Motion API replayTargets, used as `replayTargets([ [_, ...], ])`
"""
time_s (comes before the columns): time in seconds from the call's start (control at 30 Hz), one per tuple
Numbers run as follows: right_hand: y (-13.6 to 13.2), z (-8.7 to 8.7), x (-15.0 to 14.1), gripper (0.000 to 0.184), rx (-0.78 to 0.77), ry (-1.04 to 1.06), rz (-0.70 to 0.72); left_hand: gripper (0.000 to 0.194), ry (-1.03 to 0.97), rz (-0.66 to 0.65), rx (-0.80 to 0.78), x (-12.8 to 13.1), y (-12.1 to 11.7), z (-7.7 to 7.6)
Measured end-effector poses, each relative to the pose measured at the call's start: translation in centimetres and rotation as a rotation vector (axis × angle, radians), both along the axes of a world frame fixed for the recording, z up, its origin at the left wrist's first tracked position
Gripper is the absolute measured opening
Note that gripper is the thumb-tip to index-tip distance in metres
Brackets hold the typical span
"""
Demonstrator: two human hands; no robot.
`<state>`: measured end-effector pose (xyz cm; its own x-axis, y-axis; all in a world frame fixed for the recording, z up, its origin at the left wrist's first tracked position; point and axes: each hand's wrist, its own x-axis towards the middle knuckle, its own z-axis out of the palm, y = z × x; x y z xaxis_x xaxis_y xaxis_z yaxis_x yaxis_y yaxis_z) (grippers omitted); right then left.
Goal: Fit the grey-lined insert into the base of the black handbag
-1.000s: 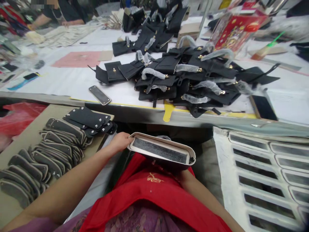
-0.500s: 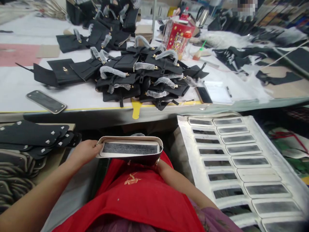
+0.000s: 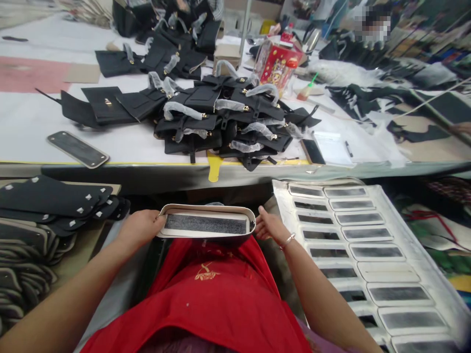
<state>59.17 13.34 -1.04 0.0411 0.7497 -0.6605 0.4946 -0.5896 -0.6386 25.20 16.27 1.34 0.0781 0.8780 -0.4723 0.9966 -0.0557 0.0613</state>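
A long oval panel with a cream rim and a dark grey middle strip lies flat over my lap, above a red apron. My left hand grips its left end, fingers curled round the edge. My right hand is at its right end, fingers partly stretched and touching the rim; a thin bracelet shows on that wrist.
To the right lies a white board carrying several similar panels. At my left, stacks of dark studded panels rest on a low surface. The table ahead holds a heap of black bags, one loose panel, a phone and a red box.
The view swung right, then steadied. My right hand came out from under the panel to its right end. The left hand kept its grip.
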Motion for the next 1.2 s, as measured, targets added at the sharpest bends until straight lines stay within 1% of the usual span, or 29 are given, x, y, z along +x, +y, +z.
replayTargets([
  [0.03, 0.0, 0.9, 0.0, 0.066, 0.031, -0.059, 0.068, 0.043, -0.001, -0.003, -0.008, -0.1, 0.1, 0.0],
  [0.07, 0.0, 1.8, -0.2, 0.064, 0.082, -0.160, 0.170, 0.044, 0.001, -0.007, -0.013, -0.2, 0.1, -0.1],
  [0.13, -0.3, 3.4, -1.1, 0.052, 0.183, -0.430, 0.423, 0.046, 0.005, -0.018, -0.016, -0.5, 0.2, -0.3],
  [0.17, -0.4, 3.9, -1.6, 0.046, 0.202, -0.553, 0.524, 0.046, -0.001, -0.022, -0.015, -0.7, 0.3, -0.5],
  [0.2, -0.6, 4.2, -2.2, 0.041, 0.191, -0.632, 0.583, 0.046, -0.016, -0.026, -0.015, -0.9, 0.4, -0.7],
  [0.23, -0.8, 4.2, -2.7, 0.037, 0.165, -0.673, 0.607, 0.047, -0.043, -0.027, -0.018, -1.2, 0.4, -0.9],
  [0.3, -1.1, 3.6, -3.4, 0.036, 0.121, -0.709, 0.600, 0.047, -0.104, -0.019, -0.042, -1.6, 0.6, -1.4],
  [0.37, -1.3, 2.8, -3.8, 0.036, 0.119, -0.760, 0.593, 0.048, -0.137, -0.009, -0.068, -2.0, 0.8, -1.8],
  [0.43, -1.4, 2.2, -3.9, 0.036, 0.111, -0.809, 0.598, 0.050, -0.119, -0.016, -0.075, -2.2, 1.1, -2.0],
  [0.5, -1.3, 2.1, -3.9, 0.036, 0.105, -0.828, 0.610, 0.050, -0.080, -0.032, -0.067, -2.3, 1.4, -2.0],
  [0.6, -1.2, 2.5, -3.7, 0.037, 0.124, -0.704, 0.674, 0.047, -0.104, -0.045, -0.065, -2.4, 1.6, -2.0],
  [0.67, -1.2, 2.8, -3.4, 0.038, 0.143, -0.589, 0.710, 0.044, -0.209, -0.049, -0.053, -2.6, 1.5, -2.1],
  [0.73, -1.1, 2.7, -3.2, 0.039, 0.142, -0.556, 0.701, 0.041, -0.344, -0.032, -0.052, -3.0, 1.4, -2.4],
  [0.8, -0.9, 2.4, -3.2, 0.042, 0.132, -0.577, 0.690, 0.042, -0.491, 0.047, -0.099, -3.6, 1.3, -2.8],
  [0.93, -0.6, 2.4, -3.5, 0.046, 0.127, -0.618, 0.680, 0.059, -0.774, 0.281, -0.315, -4.8, 1.0, -3.0],
  [1.0, -0.7, 2.6, -3.6, 0.045, 0.126, -0.641, 0.661, 0.064, -0.833, 0.330, -0.367, -4.8, 0.7, -2.7],
  [1.07, -0.7, 2.8, -3.7, 0.044, 0.123, -0.662, 0.645, 0.059, -0.788, 0.305, -0.336, -4.4, 0.6, -2.2],
  [1.13, -0.7, 2.9, -3.7, 0.043, 0.114, -0.691, 0.643, 0.047, -0.611, 0.206, -0.248, -3.6, 0.6, -1.5],
  [1.2, -0.6, 2.9, -3.7, 0.041, 0.117, -0.731, 0.686, 0.037, -0.427, 0.106, -0.169, -2.7, 0.8, -1.0],
])
